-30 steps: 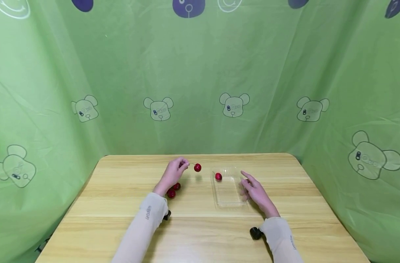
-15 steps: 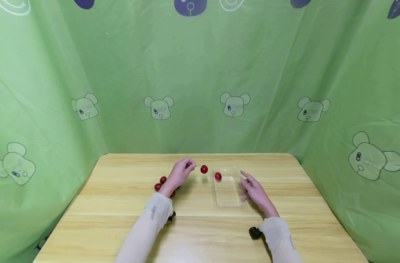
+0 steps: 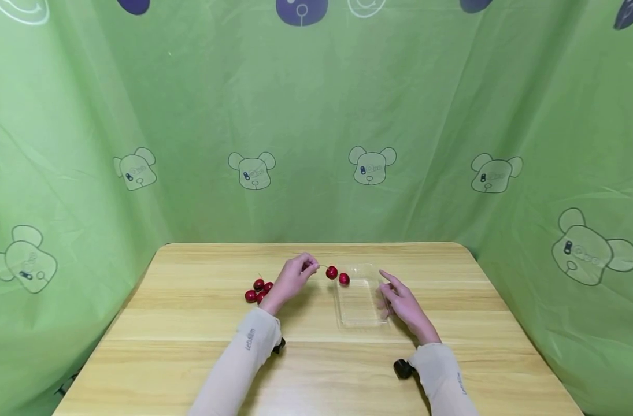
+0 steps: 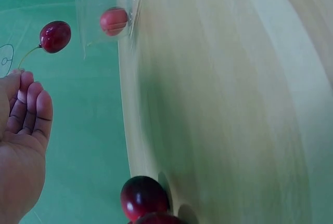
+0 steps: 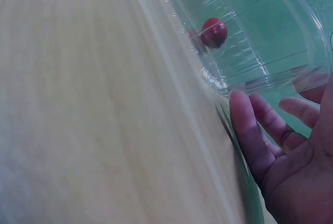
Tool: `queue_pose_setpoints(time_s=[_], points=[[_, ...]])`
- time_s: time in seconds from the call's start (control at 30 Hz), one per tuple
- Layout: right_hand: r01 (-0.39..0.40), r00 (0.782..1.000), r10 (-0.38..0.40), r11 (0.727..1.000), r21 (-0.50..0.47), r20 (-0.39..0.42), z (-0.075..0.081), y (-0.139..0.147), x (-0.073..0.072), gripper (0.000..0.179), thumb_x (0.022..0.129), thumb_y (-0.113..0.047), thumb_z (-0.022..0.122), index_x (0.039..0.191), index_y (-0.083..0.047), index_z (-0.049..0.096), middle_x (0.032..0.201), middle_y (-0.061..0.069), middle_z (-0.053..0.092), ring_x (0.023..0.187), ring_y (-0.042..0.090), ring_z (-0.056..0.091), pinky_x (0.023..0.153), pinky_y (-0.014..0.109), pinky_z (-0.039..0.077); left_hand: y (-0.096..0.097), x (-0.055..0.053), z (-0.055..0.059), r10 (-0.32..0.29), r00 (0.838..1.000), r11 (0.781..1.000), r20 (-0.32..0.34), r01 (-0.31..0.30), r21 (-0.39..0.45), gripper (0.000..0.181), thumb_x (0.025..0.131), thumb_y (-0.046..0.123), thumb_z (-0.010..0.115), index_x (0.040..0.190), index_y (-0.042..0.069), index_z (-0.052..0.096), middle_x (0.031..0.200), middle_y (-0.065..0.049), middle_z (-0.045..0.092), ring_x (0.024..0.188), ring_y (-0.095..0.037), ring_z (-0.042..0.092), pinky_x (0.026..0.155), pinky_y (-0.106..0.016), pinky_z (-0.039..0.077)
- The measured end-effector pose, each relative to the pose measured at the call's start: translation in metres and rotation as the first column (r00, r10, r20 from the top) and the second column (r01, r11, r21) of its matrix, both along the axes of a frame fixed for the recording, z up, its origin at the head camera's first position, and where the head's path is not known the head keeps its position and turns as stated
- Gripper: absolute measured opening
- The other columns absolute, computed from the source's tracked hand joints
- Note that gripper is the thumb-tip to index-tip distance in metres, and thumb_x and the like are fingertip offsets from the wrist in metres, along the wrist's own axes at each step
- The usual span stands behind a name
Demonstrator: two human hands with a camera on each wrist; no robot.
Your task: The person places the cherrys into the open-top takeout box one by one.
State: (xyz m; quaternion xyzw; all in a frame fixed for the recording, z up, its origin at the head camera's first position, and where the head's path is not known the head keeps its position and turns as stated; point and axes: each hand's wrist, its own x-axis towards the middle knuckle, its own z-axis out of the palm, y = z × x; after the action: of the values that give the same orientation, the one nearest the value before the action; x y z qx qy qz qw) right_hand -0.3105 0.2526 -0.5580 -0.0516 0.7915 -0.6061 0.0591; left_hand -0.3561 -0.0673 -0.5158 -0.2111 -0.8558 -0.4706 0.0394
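A dark red cherry (image 3: 332, 272) hangs in the air by its thin stem, which my left hand (image 3: 293, 276) pinches between thumb and fingertip. In the left wrist view, this cherry (image 4: 55, 37) is held out beyond the fingertips, near the clear plastic box (image 3: 361, 319). Inside the box, at its far left, lies another cherry (image 3: 344, 279). My right hand (image 3: 407, 306) rests at the right side of the box, fingers loosely extended along its wall. Seen from the right wrist, fingertips (image 5: 241, 102) meet the lower edge of the box.
Several loose cherries (image 3: 251, 296) lie grouped on the wooden table (image 3: 191, 323), left of the box and partly behind the left wrist. A green curtain (image 3: 306, 214) with bear prints surrounds the table at the back and sides.
My left hand has carried the cherry rightward, up to the left edge of the box, uncovering more of the loose cherries. The right hand and the box have stayed put.
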Motion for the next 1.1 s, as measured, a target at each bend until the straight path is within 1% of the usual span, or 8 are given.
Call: queue_pose_setpoints(time_s=[0.13,0.27,0.33,0.43,0.6,0.83,0.93,1.1], points=[[-0.002,1.0,0.002,1.0,-0.001,0.007,0.0,0.001,-0.001,0.058,0.113,-0.027,0.043,0.165,-0.013,0.023,0.133,0.03,0.05,0.087,0.028,0.066,0.065,0.037,0.062,0.006,0.001,-0.002,-0.021,1.0,1.0,-0.006,0.021,-0.003,0.014,0.106,0.017,0.059,0.109,0.006,0.067,0.099,-0.008,0.071,0.094,-0.023,0.067,0.081,-0.025,0.057],[-0.012,1.0,0.013,1.0,-0.014,0.027,0.004,0.001,0.0,0.057,0.113,-0.023,0.042,0.165,-0.01,0.022,0.133,0.032,0.049,0.088,0.032,0.066,0.067,0.041,0.063,0.011,0.001,-0.005,-0.05,0.999,0.999,0.007,0.05,-0.005,0.014,0.106,0.017,0.058,0.108,0.006,0.066,0.101,-0.014,0.071,0.093,-0.028,0.067,0.077,-0.023,0.056],[-0.02,0.999,0.021,1.0,-0.02,0.036,0.01,0.0,0.003,0.057,0.113,-0.02,0.042,0.165,-0.008,0.022,0.132,0.034,0.048,0.089,0.035,0.066,0.068,0.043,0.063,0.014,0.002,-0.006,-0.056,0.998,0.998,0.012,0.056,-0.013,0.013,0.106,0.017,0.058,0.108,0.007,0.066,0.102,-0.017,0.071,0.09,-0.026,0.066,0.075,-0.022,0.055],[-0.029,0.999,0.03,0.999,-0.02,0.041,0.022,-0.003,0.008,0.056,0.113,-0.018,0.042,0.164,-0.005,0.022,0.132,0.036,0.047,0.09,0.039,0.066,0.069,0.045,0.063,0.018,0.003,-0.008,-0.047,0.999,0.998,0.009,0.047,-0.041,0.013,0.106,0.018,0.058,0.107,0.008,0.066,0.1,-0.016,0.071,0.085,-0.017,0.063,0.074,-0.022,0.054],[-0.029,0.999,0.029,1.0,-0.005,0.036,0.033,-0.007,0.015,0.056,0.112,-0.018,0.044,0.163,-0.004,0.024,0.131,0.036,0.048,0.09,0.039,0.066,0.069,0.045,0.063,0.023,0.004,-0.011,-0.038,0.999,0.997,0.003,0.038,-0.068,0.013,0.106,0.02,0.059,0.106,0.009,0.067,0.099,-0.013,0.071,0.081,-0.008,0.059,0.075,-0.023,0.054],[-0.029,0.999,0.029,1.0,-0.004,0.024,0.031,-0.007,0.015,0.058,0.112,-0.018,0.045,0.163,-0.003,0.023,0.129,0.036,0.05,0.086,0.035,0.066,0.067,0.043,0.063,0.029,0.004,-0.014,-0.039,0.999,0.995,-0.017,0.037,-0.089,0.014,0.105,0.022,0.06,0.106,0.011,0.068,0.095,-0.006,0.07,0.081,-0.008,0.059,0.076,-0.022,0.054],[-0.026,0.999,0.026,1.0,-0.004,0.031,0.029,-0.007,0.013,0.057,0.112,-0.018,0.045,0.163,-0.004,0.023,0.13,0.036,0.05,0.087,0.036,0.067,0.068,0.043,0.063,0.031,0.004,-0.015,-0.033,0.999,0.995,-0.019,0.031,-0.096,0.014,0.105,0.022,0.061,0.105,0.01,0.068,0.095,-0.006,0.071,0.081,-0.008,0.06,0.077,-0.022,0.055],[-0.011,1.0,0.011,1.0,0.0,0.03,0.011,-0.002,0.002,0.057,0.112,-0.02,0.044,0.164,-0.007,0.023,0.131,0.035,0.051,0.085,0.034,0.067,0.066,0.041,0.063,0.036,0.003,-0.019,-0.021,0.999,0.993,-0.034,0.017,-0.116,0.012,0.104,0.02,0.062,0.104,0.01,0.068,0.094,-0.007,0.071,0.079,-0.006,0.059,0.076,-0.021,0.054]])
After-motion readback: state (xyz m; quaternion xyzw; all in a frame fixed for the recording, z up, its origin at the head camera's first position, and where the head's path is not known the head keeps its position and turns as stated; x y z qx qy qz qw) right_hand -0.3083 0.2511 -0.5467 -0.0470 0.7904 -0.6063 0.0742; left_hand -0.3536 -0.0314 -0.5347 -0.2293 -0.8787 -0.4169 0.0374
